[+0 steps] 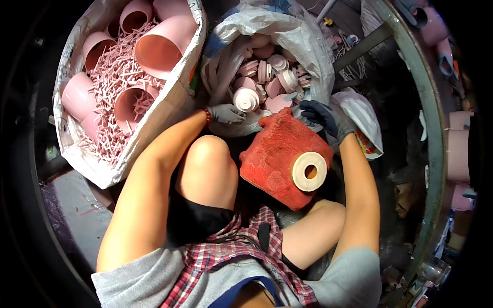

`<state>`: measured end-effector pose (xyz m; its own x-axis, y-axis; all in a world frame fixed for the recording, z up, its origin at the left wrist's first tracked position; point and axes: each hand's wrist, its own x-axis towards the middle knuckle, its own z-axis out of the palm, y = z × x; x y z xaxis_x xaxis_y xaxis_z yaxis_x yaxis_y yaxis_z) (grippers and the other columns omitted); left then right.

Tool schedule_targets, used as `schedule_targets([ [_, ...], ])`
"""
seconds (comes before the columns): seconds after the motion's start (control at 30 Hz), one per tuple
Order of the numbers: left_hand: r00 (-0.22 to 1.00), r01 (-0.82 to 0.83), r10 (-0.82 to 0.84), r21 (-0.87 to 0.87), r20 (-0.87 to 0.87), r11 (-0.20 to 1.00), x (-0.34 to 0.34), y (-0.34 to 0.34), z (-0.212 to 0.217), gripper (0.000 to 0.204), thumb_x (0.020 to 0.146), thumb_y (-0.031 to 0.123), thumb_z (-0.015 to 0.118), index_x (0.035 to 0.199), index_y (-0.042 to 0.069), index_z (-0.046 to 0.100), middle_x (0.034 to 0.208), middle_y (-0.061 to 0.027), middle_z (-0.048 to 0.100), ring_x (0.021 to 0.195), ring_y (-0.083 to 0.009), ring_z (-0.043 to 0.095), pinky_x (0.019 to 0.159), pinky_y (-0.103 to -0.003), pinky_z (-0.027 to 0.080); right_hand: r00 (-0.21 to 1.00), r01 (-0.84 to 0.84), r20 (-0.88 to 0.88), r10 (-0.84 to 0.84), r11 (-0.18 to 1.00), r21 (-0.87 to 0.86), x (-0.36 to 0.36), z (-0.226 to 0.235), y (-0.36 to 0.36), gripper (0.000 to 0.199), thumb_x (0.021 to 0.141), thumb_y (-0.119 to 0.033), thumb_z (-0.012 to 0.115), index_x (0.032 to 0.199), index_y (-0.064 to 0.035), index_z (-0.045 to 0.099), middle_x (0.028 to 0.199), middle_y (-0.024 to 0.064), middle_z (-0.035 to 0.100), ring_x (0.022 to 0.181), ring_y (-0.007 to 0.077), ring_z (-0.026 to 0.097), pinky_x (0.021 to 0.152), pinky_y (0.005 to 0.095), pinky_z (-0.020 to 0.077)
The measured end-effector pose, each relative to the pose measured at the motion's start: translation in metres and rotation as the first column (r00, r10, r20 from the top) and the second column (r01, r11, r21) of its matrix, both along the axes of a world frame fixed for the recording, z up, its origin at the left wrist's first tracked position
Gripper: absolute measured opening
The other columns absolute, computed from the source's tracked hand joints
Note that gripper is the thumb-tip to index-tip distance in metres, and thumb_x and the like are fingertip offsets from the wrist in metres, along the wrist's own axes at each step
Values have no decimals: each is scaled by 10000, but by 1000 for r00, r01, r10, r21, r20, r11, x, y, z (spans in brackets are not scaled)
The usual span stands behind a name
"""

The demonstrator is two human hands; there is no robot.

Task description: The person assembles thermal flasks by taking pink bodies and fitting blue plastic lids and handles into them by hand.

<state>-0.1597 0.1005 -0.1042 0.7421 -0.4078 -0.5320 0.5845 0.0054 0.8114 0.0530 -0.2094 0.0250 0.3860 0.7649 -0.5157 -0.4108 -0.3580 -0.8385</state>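
Observation:
My left hand [227, 114], in a grey glove, rests at the near rim of a clear plastic bag [287, 24]. Its fingers are curled; whatever they may hold is hidden. Inside the bag lie several pink and white round, stepped caps [247, 99]. At the bag's right near edge, my right hand [324, 117] in a dark glove has its fingers stretched out, with nothing visible in them. Between my hands, a worn red padded block [275, 149] leans over my lap. A cream ring [317, 179] with a round hole lies on its lower right face.
A large white sack [115, 177] on the left holds pink cylindrical tubs [160, 49] and many small pink sticks [115, 77]. A smaller white bag [359, 110] stands beside my right wrist. A curved metal frame [434, 102] bounds the right side, with pink parts beyond it.

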Motion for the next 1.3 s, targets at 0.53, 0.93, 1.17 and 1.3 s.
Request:
schedule_targets([
  [0.53, -479, -876, 652, -367, 588, -312, -441, 77, 263, 351, 937, 235, 490, 1163, -33, 520, 1178, -170, 572, 1072, -267, 583, 933, -347, 445, 609, -280, 780, 147, 959, 38, -180, 141, -54, 590, 957, -255, 466, 1459, -151, 173, 1315, 153, 480, 877, 204, 662, 525, 208, 507],
  [0.93, -673, -732, 704, 336, -226, -592, -571, 61, -10, 933, 763, 708, 476, 1446, 126, 222, 1479, -175, 238, 1364, -325, 228, 1075, -467, 203, 974, 18, 224, -29, 999, 51, -282, 152, -23, 598, 923, -394, 502, 1393, -61, 341, 1196, 121, 538, 937, 197, 604, 748, 280, 510],
  [1.17, -504, -770, 864, 460, -11, -443, -548, 125, -47, 686, 817, 528, 507, 1293, 37, 468, 1251, -209, 511, 1045, -388, 526, 877, -497, 433, 994, 30, 106, -39, 996, 84, -308, 148, -38, 516, 941, -274, 498, 1373, -30, 358, 1210, 145, 554, 999, 238, 609, 796, 309, 511],
  [1.3, -687, -697, 672, 11, 276, -717, -672, 190, -78, 383, 841, 299, 501, 1105, 34, 581, 1094, -147, 577, 892, -289, 573, 790, -416, 484, 1000, -14, 22, 11, 989, 146, -307, 131, -34, 480, 942, -227, 521, 1355, -23, 385, 1191, 129, 561, 979, 209, 605, 793, 291, 504],
])
